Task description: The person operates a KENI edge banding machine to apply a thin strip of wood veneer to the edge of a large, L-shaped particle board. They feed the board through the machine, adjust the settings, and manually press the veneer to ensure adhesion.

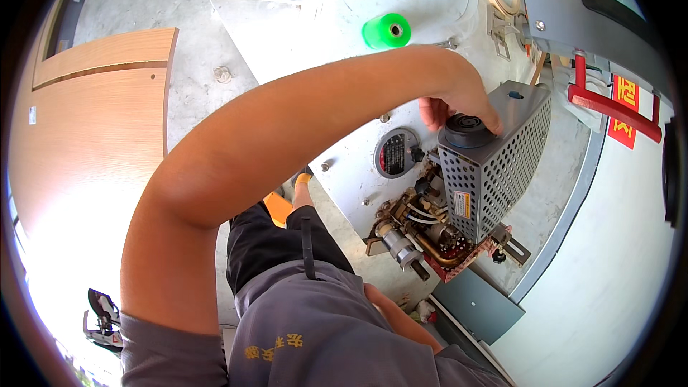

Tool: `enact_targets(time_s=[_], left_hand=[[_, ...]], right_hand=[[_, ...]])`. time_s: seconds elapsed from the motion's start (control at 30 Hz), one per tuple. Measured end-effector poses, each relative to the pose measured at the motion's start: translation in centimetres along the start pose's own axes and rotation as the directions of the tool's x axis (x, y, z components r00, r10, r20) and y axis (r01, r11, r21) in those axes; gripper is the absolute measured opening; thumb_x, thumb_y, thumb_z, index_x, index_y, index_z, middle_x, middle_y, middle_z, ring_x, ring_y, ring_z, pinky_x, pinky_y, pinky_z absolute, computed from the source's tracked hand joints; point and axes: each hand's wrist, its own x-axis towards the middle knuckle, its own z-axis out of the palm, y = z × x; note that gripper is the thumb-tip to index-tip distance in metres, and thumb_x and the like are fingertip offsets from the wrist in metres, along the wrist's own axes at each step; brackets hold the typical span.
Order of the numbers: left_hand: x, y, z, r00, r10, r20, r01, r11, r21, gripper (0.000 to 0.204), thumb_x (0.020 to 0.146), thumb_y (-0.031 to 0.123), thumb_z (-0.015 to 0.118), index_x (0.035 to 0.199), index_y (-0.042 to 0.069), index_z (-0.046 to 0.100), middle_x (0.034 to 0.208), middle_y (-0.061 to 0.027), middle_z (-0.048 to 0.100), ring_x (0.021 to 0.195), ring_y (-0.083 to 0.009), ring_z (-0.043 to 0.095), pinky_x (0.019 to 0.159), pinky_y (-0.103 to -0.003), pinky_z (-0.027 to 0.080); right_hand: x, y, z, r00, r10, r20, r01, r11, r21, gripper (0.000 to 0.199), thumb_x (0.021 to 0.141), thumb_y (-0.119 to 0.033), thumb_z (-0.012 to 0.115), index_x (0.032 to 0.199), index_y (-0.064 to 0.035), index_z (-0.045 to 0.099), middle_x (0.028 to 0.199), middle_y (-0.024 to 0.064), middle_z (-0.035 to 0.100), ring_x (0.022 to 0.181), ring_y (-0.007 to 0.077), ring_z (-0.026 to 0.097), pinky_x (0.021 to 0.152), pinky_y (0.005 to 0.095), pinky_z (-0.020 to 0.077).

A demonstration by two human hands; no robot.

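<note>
My left arm reaches across from the lower left. My left hand (466, 99) is closed around a black round cap (467, 131) on top of a grey perforated metal cover (494, 165), thumb on its right side and fingers on its left. Below the cover lies an oily mechanism (426, 222) with brass-coloured fittings, clear hoses and a silver cylinder (399, 245). Only part of my right forearm (401, 324) shows beside my grey shirt; that hand is out of sight.
A green roll (387, 31) rests on the white machine top (308, 43). A round dark plate (396, 153) is set in its side panel. A red handle (616, 111) juts out at right. Wooden boards (100, 115) stand at left. A slotted bracket (512, 245) sticks out near the mechanism.
</note>
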Motion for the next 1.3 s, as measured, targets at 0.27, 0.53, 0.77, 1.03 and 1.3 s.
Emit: enact_targets(time_s=[0.27, 0.53, 0.77, 1.03, 1.3], left_hand=[[0.7, -4.2, -0.5, 0.819, 0.57, -0.067, -0.551, 0.813, 0.186, 0.065, 0.077, 0.056, 0.077, 0.109, 0.0, 0.074, 0.098, -0.0134, 0.07, 0.095, -0.0265, 0.066, 0.085, -0.04, 0.052], [-0.3, -1.9, -0.5, 0.955, 0.293, -0.048, -0.278, 0.938, 0.206, 0.056, 0.082, 0.053, 0.072, 0.112, 0.005, 0.072, 0.098, -0.0093, 0.072, 0.092, -0.0264, 0.066, 0.081, -0.037, 0.051], [1.0, -3.9, 0.2, 0.79, 0.586, -0.182, -0.554, 0.809, 0.196, 0.051, 0.089, 0.057, 0.065, 0.097, 0.007, 0.077, 0.086, -0.0091, 0.071, 0.082, -0.0227, 0.067, 0.079, -0.036, 0.05], [-0.1, -1.6, -0.5, 0.948, 0.317, -0.033, -0.304, 0.93, 0.208, 0.051, 0.083, 0.047, 0.073, 0.113, 0.006, 0.072, 0.103, -0.0114, 0.072, 0.092, -0.024, 0.068, 0.084, -0.037, 0.051], [0.7, -4.3, -0.4, 0.823, 0.568, -0.013, -0.563, 0.818, 0.118, 0.062, 0.076, 0.019, 0.08, 0.135, 0.01, 0.061, 0.126, -0.011, 0.067, 0.112, -0.0255, 0.063, 0.099, -0.035, 0.049]], right_hand=[[-3.5, -5.8, -0.6, 0.997, 0.074, 0.019, -0.075, 0.991, 0.114, 0.034, 0.1, -0.011, 0.055, 0.127, 0.0072, 0.063, 0.123, 0.0131, 0.068, 0.106, 0.0211, 0.062, 0.095, 0.0368, 0.0495], [-2.2, -3.2, 0.0, 0.999, 0.035, 0.026, -0.038, 0.99, 0.133, 0.034, 0.101, -0.012, 0.052, 0.127, 0.007, 0.063, 0.123, 0.014, 0.068, 0.107, 0.0209, 0.062, 0.096, 0.0368, 0.0492], [-2.9, -4.2, -0.2, 0.999, 0.031, 0.031, -0.035, 0.988, 0.148, 0.036, 0.103, -0.014, 0.047, 0.13, 0.0064, 0.061, 0.124, 0.0143, 0.067, 0.106, 0.0215, 0.063, 0.096, 0.0373, 0.0498], [-2.6, -3.9, 0.0, 0.998, 0.051, 0.039, -0.057, 0.988, 0.141, 0.039, 0.104, -0.018, 0.046, 0.131, 0.0064, 0.06, 0.125, 0.0149, 0.067, 0.108, 0.0219, 0.062, 0.097, 0.0381, 0.0491], [-1.8, -2.2, 0.1, 0.999, 0.049, 0.003, -0.049, 0.993, 0.109, 0.039, 0.104, -0.02, 0.047, 0.13, 0.0049, 0.062, 0.124, 0.0153, 0.067, 0.109, 0.0214, 0.062, 0.097, 0.0387, 0.0484]])
